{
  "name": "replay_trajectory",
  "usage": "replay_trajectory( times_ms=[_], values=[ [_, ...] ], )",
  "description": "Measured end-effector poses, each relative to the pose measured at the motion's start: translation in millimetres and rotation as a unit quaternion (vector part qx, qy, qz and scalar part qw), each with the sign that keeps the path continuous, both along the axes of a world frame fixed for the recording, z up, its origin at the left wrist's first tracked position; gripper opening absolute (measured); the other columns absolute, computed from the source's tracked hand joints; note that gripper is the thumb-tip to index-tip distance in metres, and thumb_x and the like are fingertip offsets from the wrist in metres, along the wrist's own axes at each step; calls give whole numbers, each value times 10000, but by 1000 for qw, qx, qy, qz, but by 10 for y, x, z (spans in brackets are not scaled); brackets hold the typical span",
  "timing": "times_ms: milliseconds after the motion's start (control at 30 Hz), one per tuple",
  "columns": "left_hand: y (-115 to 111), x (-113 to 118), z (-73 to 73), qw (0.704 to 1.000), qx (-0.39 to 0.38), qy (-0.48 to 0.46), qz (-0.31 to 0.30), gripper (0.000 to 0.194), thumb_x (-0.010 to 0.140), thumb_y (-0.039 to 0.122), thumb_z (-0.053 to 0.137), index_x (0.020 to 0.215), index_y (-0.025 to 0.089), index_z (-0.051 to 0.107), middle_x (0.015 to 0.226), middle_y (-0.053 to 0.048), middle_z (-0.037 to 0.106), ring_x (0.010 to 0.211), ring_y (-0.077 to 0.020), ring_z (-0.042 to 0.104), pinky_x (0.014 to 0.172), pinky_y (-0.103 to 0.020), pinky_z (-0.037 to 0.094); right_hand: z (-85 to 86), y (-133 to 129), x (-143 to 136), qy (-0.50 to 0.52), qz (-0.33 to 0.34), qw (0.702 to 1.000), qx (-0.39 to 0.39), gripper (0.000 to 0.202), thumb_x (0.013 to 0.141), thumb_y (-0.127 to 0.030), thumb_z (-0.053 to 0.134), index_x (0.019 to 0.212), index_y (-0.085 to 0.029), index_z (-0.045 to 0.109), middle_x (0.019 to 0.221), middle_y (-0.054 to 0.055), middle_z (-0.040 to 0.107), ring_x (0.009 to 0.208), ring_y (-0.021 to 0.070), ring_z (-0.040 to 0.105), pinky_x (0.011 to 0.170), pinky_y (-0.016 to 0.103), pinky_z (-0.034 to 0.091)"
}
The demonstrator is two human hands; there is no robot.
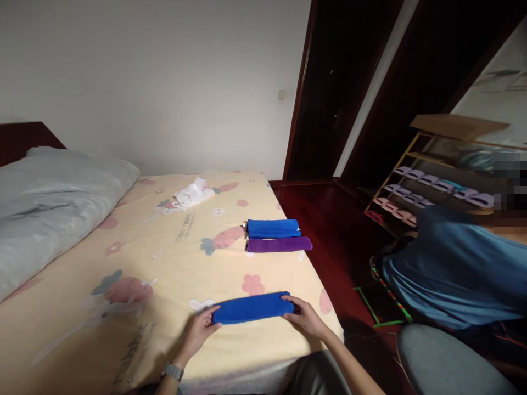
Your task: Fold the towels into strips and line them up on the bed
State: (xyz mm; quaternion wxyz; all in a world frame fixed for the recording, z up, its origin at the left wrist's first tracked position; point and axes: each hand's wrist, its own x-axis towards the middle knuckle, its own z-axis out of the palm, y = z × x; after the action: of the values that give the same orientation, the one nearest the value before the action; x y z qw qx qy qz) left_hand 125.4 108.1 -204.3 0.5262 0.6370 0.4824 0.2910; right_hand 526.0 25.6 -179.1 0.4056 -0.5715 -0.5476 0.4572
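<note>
A blue folded towel (251, 308), long and narrow, is held level over the near part of the bed. My left hand (201, 328) grips its left end, thumb and fingers on either side. At the other end, my right hand (304, 315) pinches the towel's right edge. Farther back on the sheet lie another blue folded towel (273, 228) and, close in front of it, a purple folded towel (279, 244). Whether the held towel touches the sheet is hard to tell.
The bed (185, 285) has a patterned yellow sheet. A white plastic bag (193, 193) lies near the wall, and a grey quilt (61, 203) on the left. To the right are a seated person in a blue shirt (457, 274), a grey stool (444, 359) and a shoe rack (436, 159).
</note>
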Motion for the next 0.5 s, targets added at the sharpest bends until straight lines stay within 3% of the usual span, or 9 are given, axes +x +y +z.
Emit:
replay_trajectory(
  times_ms=[133, 267, 433, 500],
  values=[
    [-40, -26, 20, 999, -28, -14, -30, 650, 701, 495, 792, 1249, 170, 661, 906, -46, 690, 848, -193, 622, 787, -316, 500, 42, -56, 72, -59, 19, 998, -8, 576, 781, -461, 700, 1290, -198, 643, 997, 50, 706, 826, 212, 631, 762, 329, 536],
    [-61, 39, 45, 998, 6, 29, -50, 541, 777, 561, 706, 1141, 162, 682, 730, 11, 589, 674, -135, 534, 628, -256, 432, 103, -125, 158, -115, 38, 993, -10, 548, 786, -451, 677, 1273, -203, 645, 915, 30, 707, 741, 200, 615, 703, 309, 522],
    [68, 282, 175, 990, 47, 106, -81, 479, 877, 629, 540, 769, 166, 603, 567, 67, 377, 534, -97, 377, 513, -239, 274, 255, -81, 375, -166, 21, 986, 17, 409, 865, -484, 589, 1144, -200, 681, 873, 34, 700, 731, 203, 609, 696, 303, 508],
    [196, 452, 291, 985, 83, 135, -71, 487, 888, 629, 516, 693, 184, 553, 575, 58, 393, 549, -110, 395, 523, -245, 287, 340, 17, 525, -181, 6, 983, 38, 401, 909, -516, 542, 1105, -197, 685, 887, 50, 692, 762, 212, 618, 733, 318, 515]
  ],
)
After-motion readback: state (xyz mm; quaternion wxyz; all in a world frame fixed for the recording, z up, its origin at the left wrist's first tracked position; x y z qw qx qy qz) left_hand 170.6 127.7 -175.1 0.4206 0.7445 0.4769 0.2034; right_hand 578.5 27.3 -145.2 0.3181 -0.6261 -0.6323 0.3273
